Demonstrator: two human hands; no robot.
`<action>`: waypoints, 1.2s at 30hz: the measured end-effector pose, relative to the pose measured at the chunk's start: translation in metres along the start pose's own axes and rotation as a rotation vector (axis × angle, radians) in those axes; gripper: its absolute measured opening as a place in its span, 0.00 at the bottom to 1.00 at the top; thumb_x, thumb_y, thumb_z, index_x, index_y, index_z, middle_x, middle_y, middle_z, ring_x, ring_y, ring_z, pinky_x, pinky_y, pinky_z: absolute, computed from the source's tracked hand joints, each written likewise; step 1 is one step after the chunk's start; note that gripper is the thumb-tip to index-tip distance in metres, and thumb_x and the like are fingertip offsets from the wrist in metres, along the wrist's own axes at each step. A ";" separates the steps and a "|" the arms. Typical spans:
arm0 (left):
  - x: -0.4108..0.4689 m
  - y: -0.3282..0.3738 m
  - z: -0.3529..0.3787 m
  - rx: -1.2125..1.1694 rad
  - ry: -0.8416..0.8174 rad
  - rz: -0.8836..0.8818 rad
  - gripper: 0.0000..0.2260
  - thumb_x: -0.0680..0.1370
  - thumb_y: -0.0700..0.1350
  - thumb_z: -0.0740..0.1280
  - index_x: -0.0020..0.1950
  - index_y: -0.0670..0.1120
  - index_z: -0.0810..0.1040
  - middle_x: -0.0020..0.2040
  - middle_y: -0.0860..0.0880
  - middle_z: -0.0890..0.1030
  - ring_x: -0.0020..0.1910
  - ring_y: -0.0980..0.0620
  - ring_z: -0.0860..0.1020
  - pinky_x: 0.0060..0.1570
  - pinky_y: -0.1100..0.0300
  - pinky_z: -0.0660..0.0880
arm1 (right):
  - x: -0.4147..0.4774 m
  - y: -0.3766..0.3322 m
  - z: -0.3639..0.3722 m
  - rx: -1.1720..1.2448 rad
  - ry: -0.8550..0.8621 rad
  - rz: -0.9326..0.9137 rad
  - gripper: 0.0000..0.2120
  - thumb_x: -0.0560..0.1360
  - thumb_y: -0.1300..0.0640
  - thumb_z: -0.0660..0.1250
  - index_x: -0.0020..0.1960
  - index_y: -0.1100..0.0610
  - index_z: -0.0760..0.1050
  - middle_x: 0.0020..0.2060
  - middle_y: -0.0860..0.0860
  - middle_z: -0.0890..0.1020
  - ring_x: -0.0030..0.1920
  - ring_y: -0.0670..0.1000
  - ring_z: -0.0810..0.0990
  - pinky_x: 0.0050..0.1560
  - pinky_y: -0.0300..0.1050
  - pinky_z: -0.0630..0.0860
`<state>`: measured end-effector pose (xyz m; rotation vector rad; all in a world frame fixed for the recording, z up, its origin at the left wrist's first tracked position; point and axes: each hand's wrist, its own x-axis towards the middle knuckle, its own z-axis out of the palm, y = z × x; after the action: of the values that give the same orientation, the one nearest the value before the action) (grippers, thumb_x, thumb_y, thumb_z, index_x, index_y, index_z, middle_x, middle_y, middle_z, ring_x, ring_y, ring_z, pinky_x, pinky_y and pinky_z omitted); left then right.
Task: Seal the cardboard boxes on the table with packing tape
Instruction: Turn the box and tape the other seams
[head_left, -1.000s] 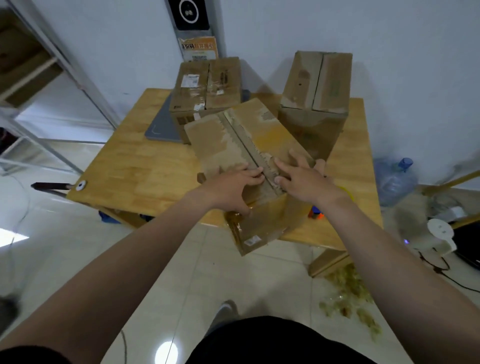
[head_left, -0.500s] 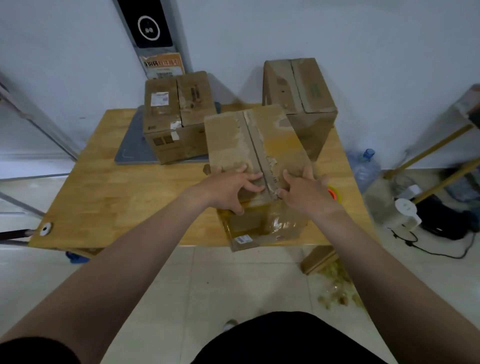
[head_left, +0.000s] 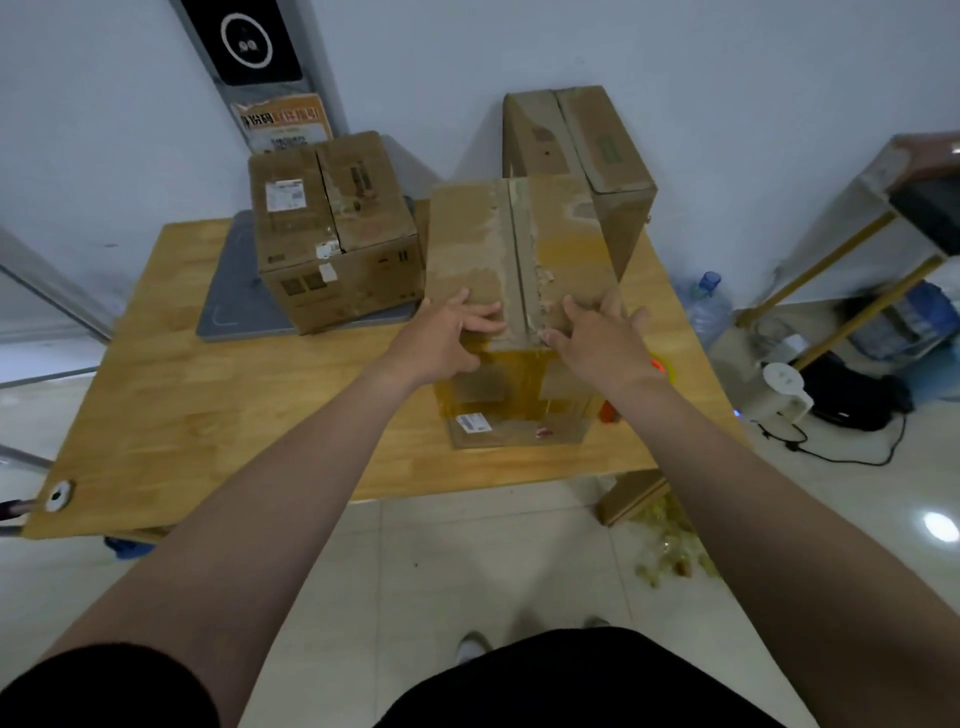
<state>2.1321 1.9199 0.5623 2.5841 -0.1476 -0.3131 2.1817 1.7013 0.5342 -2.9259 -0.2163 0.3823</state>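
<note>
A tall cardboard box (head_left: 519, 249) stands on the wooden table (head_left: 208, 415) near its front edge, its two top flaps closed along a centre seam with old torn tape. My left hand (head_left: 449, 338) presses the left flap at the near edge, fingers spread flat. My right hand (head_left: 602, 338) presses the right flap the same way. Behind it stand a squat box (head_left: 332, 234) at the left and a tall box (head_left: 587, 156) at the right. A yellow tape roll (head_left: 665, 366) peeks out to the right of my right wrist, mostly hidden.
A grey mat (head_left: 234, 306) lies under the squat box. A small orange object (head_left: 608, 413) sits beside the near box's right base. On the floor to the right are a water bottle (head_left: 709, 306), a white kettle (head_left: 779, 389), cables and a wooden rack (head_left: 852, 234).
The near box has swung round from a skewed angle and now sits square to me on the table. Both hands stayed on its top flaps.
</note>
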 end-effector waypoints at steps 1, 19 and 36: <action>0.002 -0.001 0.000 -0.004 0.011 -0.009 0.31 0.73 0.35 0.75 0.72 0.58 0.77 0.77 0.63 0.66 0.82 0.51 0.53 0.78 0.33 0.43 | 0.002 -0.003 -0.001 -0.005 0.020 0.007 0.33 0.77 0.31 0.51 0.77 0.45 0.60 0.75 0.57 0.61 0.75 0.67 0.56 0.63 0.65 0.64; 0.100 0.115 0.044 0.053 0.129 -0.154 0.22 0.82 0.54 0.63 0.77 0.61 0.70 0.82 0.50 0.60 0.82 0.43 0.51 0.76 0.30 0.48 | 0.051 0.147 0.014 0.477 0.175 0.066 0.16 0.76 0.61 0.66 0.61 0.50 0.81 0.60 0.55 0.75 0.56 0.60 0.79 0.61 0.49 0.74; 0.205 0.175 0.085 0.163 0.291 -0.656 0.20 0.77 0.52 0.68 0.66 0.58 0.63 0.76 0.44 0.55 0.80 0.33 0.44 0.62 0.13 0.42 | 0.200 0.243 0.122 0.189 -0.401 0.053 0.25 0.78 0.61 0.66 0.73 0.54 0.64 0.65 0.61 0.68 0.62 0.70 0.72 0.57 0.61 0.74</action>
<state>2.3013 1.6947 0.5427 2.7351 0.8198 -0.1513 2.3699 1.5181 0.3216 -2.6461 -0.1460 0.9424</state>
